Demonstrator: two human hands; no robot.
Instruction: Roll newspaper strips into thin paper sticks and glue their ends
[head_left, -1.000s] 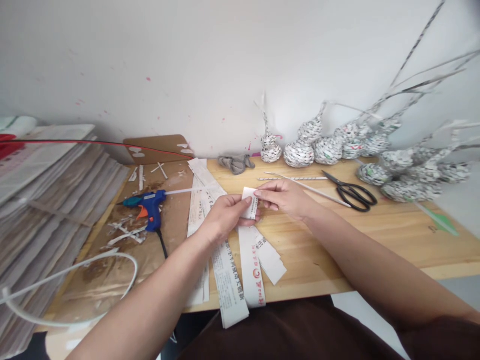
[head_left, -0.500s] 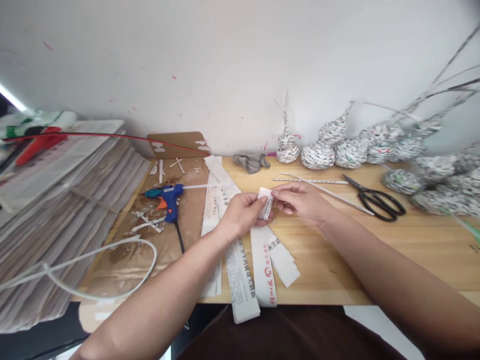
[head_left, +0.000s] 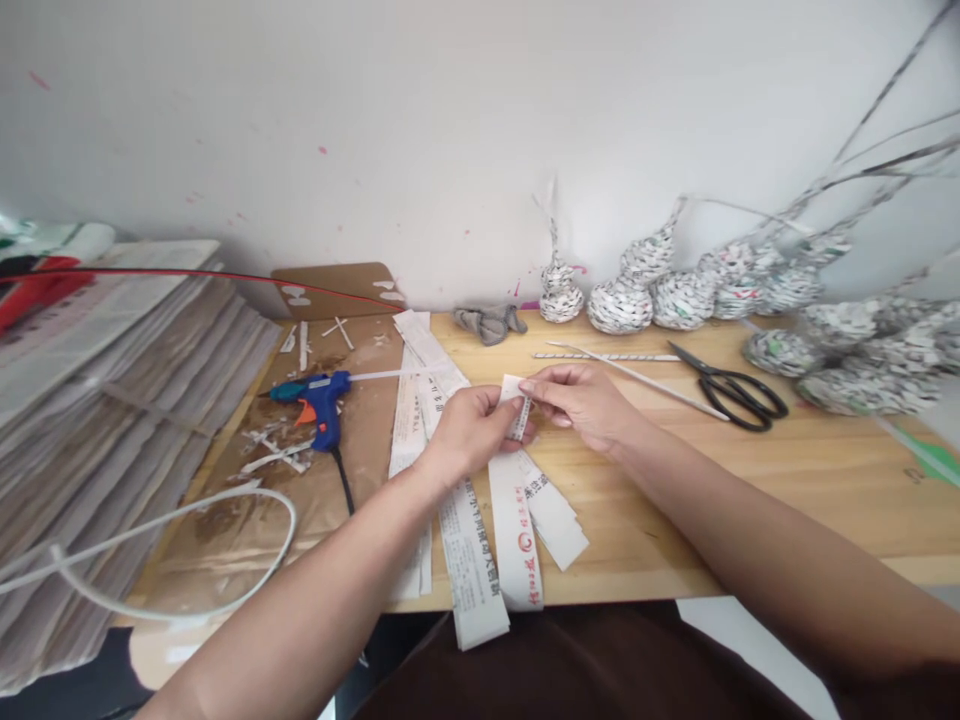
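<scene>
Near the middle of the table, my left hand [head_left: 474, 428] grips a strip of printed newspaper [head_left: 517, 540], thumb on top. The strip's long end hangs down past the table's front edge side. At its upper end, my right hand [head_left: 574, 400] pinches the paper's right edge between thumb and fingertips. More newspaper strips [head_left: 476, 580] lie under and beside my left hand, fanned out, and a short stack [head_left: 559, 525] pokes out to the right of the held strip.
A blue glue gun [head_left: 324, 400] lies on brown paper at left, beside stacked newspapers [head_left: 150, 400] and a looped white tube [head_left: 285, 560]. Black scissors [head_left: 739, 395], thin paper rods [head_left: 645, 380] and a grey cloth [head_left: 491, 322] lie beyond my hands. Woven paper gourds [head_left: 621, 305] line the wall.
The view has turned slightly right, so everything sits a little further left. My right fingertips have shifted down slightly along the strip's edge, and the upper end looks more tilted.
</scene>
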